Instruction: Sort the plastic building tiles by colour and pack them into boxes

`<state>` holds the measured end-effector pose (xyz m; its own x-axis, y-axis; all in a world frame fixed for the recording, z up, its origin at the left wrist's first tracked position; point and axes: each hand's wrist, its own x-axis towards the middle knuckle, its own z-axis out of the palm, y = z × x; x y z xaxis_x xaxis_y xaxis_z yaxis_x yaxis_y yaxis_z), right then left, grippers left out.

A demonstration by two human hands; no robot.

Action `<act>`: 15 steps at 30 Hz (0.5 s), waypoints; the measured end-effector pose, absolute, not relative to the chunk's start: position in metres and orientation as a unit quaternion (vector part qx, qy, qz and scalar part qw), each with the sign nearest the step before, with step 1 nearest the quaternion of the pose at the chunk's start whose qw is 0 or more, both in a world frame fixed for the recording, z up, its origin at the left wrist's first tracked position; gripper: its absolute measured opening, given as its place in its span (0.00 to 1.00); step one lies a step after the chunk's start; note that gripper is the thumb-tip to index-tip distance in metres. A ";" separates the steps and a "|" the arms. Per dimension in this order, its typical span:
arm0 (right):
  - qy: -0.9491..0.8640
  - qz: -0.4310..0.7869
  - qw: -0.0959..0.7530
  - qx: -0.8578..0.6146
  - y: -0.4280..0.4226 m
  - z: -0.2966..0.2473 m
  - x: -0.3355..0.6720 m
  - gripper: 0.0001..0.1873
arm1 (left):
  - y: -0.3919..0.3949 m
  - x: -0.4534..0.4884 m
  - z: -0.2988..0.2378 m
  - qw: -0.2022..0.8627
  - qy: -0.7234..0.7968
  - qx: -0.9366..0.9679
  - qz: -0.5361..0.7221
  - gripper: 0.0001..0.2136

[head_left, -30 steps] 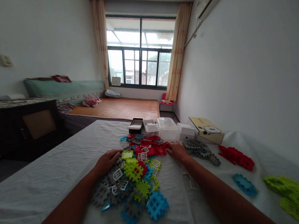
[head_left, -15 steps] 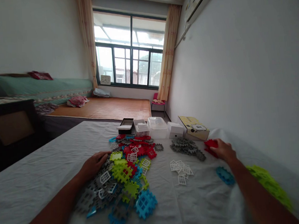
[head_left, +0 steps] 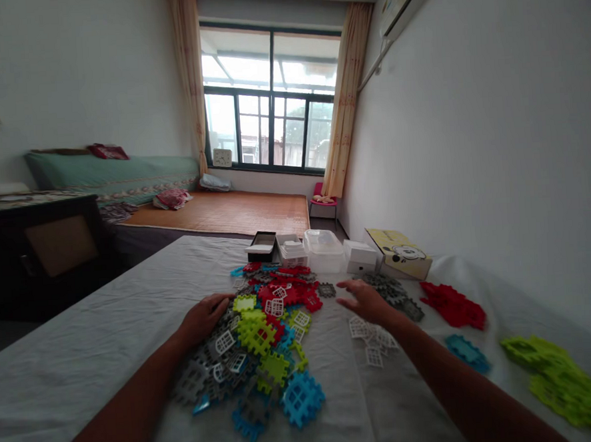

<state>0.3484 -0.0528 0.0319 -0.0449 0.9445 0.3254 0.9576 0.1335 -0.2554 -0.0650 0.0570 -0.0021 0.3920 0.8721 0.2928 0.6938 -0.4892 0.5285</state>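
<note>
A mixed pile of plastic interlocking tiles (head_left: 262,336) in red, green, grey, blue and white lies on a white cloth (head_left: 83,354). My left hand (head_left: 206,315) rests on the pile's left edge with fingers curled over grey pieces. My right hand (head_left: 366,299) hovers open, fingers stretched toward the pile's red tiles (head_left: 290,293), and holds nothing. Small white window pieces (head_left: 370,340) lie under my right wrist. Sorted heaps lie to the right: grey (head_left: 397,291), red (head_left: 453,305), blue (head_left: 466,352) and green (head_left: 566,381).
Small boxes stand behind the pile: a black one (head_left: 261,246), clear plastic tubs (head_left: 325,251), a white box (head_left: 360,257) and a yellow cartoon box (head_left: 400,253). A white wall runs along the right. Beyond are a bamboo mat, a green bed and a window.
My right hand has come back from the red heap on the right toward the middle pile and is now open. My left hand has stayed on the pile.
</note>
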 end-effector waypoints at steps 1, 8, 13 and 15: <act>-0.737 -0.004 0.208 -0.643 -0.046 0.027 0.329 0.20 | 0.056 -0.065 -0.001 0.163 0.478 0.820 0.271 0.24; -0.731 0.064 0.223 -0.642 -0.032 0.019 0.276 0.24 | 0.052 -0.064 0.003 0.166 0.476 0.818 0.277 0.23; -0.713 0.197 0.303 -0.601 -0.050 0.032 0.318 0.21 | 0.054 -0.065 0.000 0.163 0.476 0.818 0.278 0.24; -0.689 0.167 0.315 -0.631 -0.062 0.039 0.361 0.23 | 0.055 -0.065 -0.001 0.166 0.476 0.817 0.280 0.23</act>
<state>0.3609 -0.0621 0.0390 -0.0053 0.9747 0.2235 0.7640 0.1482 -0.6280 -0.0648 0.0551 -0.0010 0.3903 0.8710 0.2985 0.6851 -0.4913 0.5378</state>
